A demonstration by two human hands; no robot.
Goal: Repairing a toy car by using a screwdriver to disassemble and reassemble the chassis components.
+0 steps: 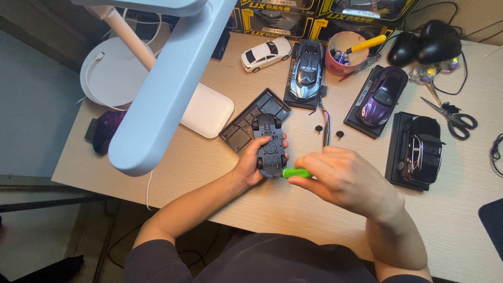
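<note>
- At the near edge of the pale wooden desk, the left hand wraps around a small dark grey model car turned upside down, its plastic underside and four black wheels facing up; the fingers curl over its far side and the thumb lies along the near side.
- The right hand is closed around a bright green screwdriver handle, whose tip end meets the rear of the upturned car; the blade itself is hidden.
- Just behind the car lies a dark grey rectangular plastic display base, partly under the car's nose.
- Two small black screws rest on the desk beyond the right hand, with slim metal tweezers between them.
- Farther back stand a silver-blue model sports car on a black base, a white model car, a purple model car on a black base, and a black model car on a black base to the right.
- A pink cup holds a yellow-handled tool; black-handled scissors lie at the right.
- A white desk lamp arm crosses the left of the view, above a white rounded box.
</note>
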